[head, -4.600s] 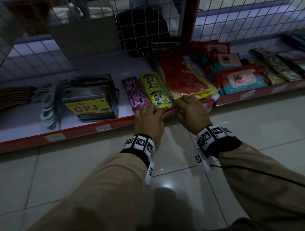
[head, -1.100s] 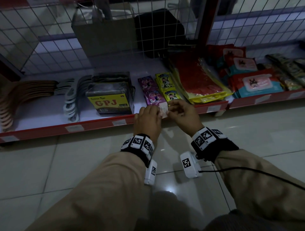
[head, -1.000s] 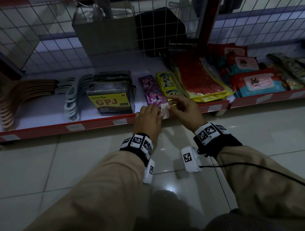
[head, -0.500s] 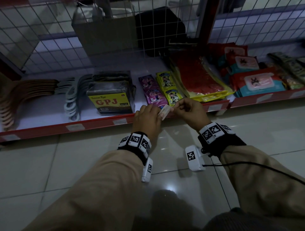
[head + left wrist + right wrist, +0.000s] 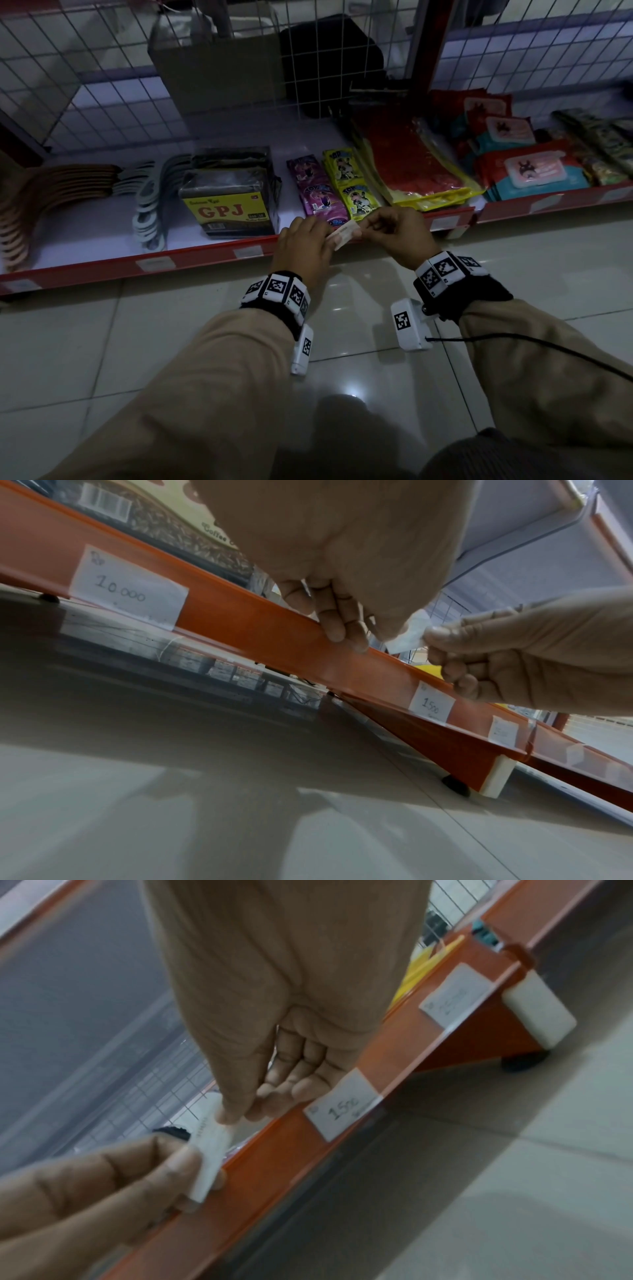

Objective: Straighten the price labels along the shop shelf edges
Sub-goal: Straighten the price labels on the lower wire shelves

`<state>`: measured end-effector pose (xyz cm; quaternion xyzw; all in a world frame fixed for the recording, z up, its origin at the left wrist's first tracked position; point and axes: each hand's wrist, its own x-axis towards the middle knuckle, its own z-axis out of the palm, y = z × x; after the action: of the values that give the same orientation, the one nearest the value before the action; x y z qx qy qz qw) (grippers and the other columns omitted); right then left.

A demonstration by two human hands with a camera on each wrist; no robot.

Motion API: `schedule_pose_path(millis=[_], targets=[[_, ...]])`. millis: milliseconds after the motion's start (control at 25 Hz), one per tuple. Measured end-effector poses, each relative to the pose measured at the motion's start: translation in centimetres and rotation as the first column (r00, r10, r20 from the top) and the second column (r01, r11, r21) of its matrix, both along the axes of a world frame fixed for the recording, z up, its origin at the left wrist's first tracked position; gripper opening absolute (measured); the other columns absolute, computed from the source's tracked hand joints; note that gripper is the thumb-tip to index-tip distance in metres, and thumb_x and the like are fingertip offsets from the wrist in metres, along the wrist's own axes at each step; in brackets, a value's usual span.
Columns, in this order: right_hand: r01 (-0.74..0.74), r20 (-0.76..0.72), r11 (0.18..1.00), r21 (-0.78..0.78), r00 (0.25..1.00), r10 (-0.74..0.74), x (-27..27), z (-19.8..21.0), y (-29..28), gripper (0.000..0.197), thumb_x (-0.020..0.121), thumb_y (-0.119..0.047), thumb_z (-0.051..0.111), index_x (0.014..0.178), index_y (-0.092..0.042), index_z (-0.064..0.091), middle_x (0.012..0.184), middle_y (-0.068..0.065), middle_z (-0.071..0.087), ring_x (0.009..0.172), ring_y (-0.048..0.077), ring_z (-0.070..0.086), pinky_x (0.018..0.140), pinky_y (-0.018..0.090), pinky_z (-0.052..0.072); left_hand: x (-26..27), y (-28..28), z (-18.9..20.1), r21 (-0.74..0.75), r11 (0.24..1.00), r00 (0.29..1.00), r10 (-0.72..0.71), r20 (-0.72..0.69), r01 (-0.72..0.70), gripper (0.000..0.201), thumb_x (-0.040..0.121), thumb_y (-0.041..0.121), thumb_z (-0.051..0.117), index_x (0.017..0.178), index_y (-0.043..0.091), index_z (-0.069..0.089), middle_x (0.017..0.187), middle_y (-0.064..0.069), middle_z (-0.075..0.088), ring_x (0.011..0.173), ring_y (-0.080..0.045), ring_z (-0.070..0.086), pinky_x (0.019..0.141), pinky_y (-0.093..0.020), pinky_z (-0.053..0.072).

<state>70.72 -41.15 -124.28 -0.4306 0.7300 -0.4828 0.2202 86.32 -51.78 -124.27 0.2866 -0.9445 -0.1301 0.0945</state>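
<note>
L hand [image 5: 301, 245] + R hand [image 5: 397, 233]: thumb-finger pinch grip, arms fwd.

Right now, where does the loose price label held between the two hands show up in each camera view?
Head: loose price label centre, tilted, between left hand and right hand.
Left wrist: right of centre, above the rail.
Right wrist: lower left, blurred.
Shared landmark: the orange shelf rail.

Glossy tiled floor [image 5: 171, 342] throws back the light. Matt paper label [image 5: 346, 233], smooth orange shelf edge [image 5: 267, 631]. Wire-mesh back [image 5: 102, 68].
</note>
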Motion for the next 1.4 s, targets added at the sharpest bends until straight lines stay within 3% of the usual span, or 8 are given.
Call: schedule_pose_path(millis=[160, 360, 480, 600, 760, 920, 1120, 1400], targets=[[0.006, -0.171, 0.997, 0.076, 0.985, 0.007, -0.5, -0.1, 0.3, 0.015, 0.076, -0.026, 0.078, 0.078, -0.014, 0.07, 0.071, -0.003, 0.068, 0.064, 0.003, 0.06, 0.062, 0.021, 0.048, 0.0, -0.2, 0.1, -0.008, 1.0, 1.0, -0.014, 0.008, 0.014, 0.026, 0.098, 0.032, 0.042, 0.109, 0.013, 0.057, 0.111, -0.006, 0.055, 0.102, -0.025, 0.043, 0.085, -0.036, 0.031], [-0.13, -0.32, 0.991, 0.003, 0.939, 0.124, -0.1, 1.1, -0.2, 0.036, 0.079, -0.016, 0.075, 0.113, -0.017, 0.064, 0.107, -0.001, 0.065, 0.089, 0.008, 0.062, 0.076, 0.015, 0.048, 0.2, -0.3, 0.1, -0.055, 0.997, 0.997, -0.048, 0.064, 0.052, 0.023, 0.096, 0.029, 0.045, 0.111, 0.013, 0.055, 0.115, -0.007, 0.052, 0.105, -0.025, 0.042, 0.085, -0.035, 0.031], [-0.153, -0.487, 0.975, 0.158, 0.848, 0.212, -0.2, 1.7, -1.3, 0.021, 0.08, -0.012, 0.07, 0.101, -0.016, 0.07, 0.093, 0.002, 0.07, 0.082, 0.016, 0.064, 0.07, 0.023, 0.045, 0.3, -0.4, 0.3, -0.066, 0.995, 0.995, -0.066, 0.072, 0.071, 0.024, 0.097, 0.03, 0.044, 0.111, 0.014, 0.054, 0.113, -0.006, 0.053, 0.104, -0.026, 0.045, 0.086, -0.035, 0.031], [-0.081, -0.466, 0.988, 0.132, 0.875, 0.134, -0.4, 1.6, -1.5, 0.009, 0.083, -0.011, 0.068, 0.091, -0.015, 0.07, 0.083, 0.002, 0.071, 0.077, 0.019, 0.064, 0.068, 0.026, 0.045, 0.9, -0.5, 0.5, -0.099, 0.995, 0.999, -0.011, 0.039, 0.015, 0.025, 0.097, 0.034, 0.042, 0.109, 0.017, 0.055, 0.107, -0.002, 0.057, 0.102, -0.025, 0.048, 0.088, -0.036, 0.03], [-0.037, -0.445, 0.999, 0.035, 0.894, 0.049, 0.0, 0.8, -1.3, 0.008, 0.084, -0.008, 0.066, 0.089, -0.014, 0.067, 0.082, 0.003, 0.07, 0.073, 0.021, 0.063, 0.067, 0.031, 0.047, 2.0, -1.0, 0.3, -0.076, 0.995, 0.997, 0.065, -0.041, -0.068, 0.02, 0.095, 0.029, 0.045, 0.104, 0.017, 0.058, 0.101, -0.002, 0.061, 0.099, -0.024, 0.052, 0.085, -0.035, 0.031], [-0.061, -0.559, 0.998, 0.021, 0.827, 0.062, 0.8, 0.3, -1.7, 0.009, 0.083, -0.006, 0.064, 0.091, -0.011, 0.067, 0.089, 0.006, 0.069, 0.082, 0.027, 0.061, 0.071, 0.037, 0.048, 1.7, -0.6, 0.1, -0.006, 0.995, 0.989, 0.096, -0.109, -0.097, 0.023, 0.095, 0.028, 0.048, 0.112, 0.017, 0.057, 0.099, -0.004, 0.061, 0.098, -0.026, 0.051, 0.084, -0.037, 0.033], [-0.091, -0.63, 0.991, 0.098, 0.766, 0.133, 1.7, -0.1, -1.5, 0.011, 0.083, -0.004, 0.062, 0.093, -0.007, 0.067, 0.093, 0.014, 0.065, 0.09, 0.033, 0.057, 0.074, 0.041, 0.046, 1.8, -0.6, -0.8, -0.021, 0.997, 0.996, 0.067, -0.057, -0.068, 0.027, 0.096, 0.031, 0.046, 0.116, 0.017, 0.058, 0.102, -0.008, 0.051, 0.102, -0.027, 0.046, 0.085, -0.039, 0.038], [-0.051, -0.704, 0.947, 0.317, 0.656, 0.271, 1.8, 0.0, -1.3, 0.024, 0.085, -0.021, 0.06, 0.104, -0.008, 0.065, 0.102, 0.016, 0.06, 0.1, 0.035, 0.051, 0.08, 0.04, 0.045, 1.4, -0.5, -0.7, -0.128, 0.988, 0.994, 0.097, 0.054, -0.089, 0.028, 0.098, 0.032, 0.043, 0.115, 0.021, 0.061, 0.107, -0.006, 0.052, 0.105, -0.026, 0.044, 0.084, -0.035, 0.031]])
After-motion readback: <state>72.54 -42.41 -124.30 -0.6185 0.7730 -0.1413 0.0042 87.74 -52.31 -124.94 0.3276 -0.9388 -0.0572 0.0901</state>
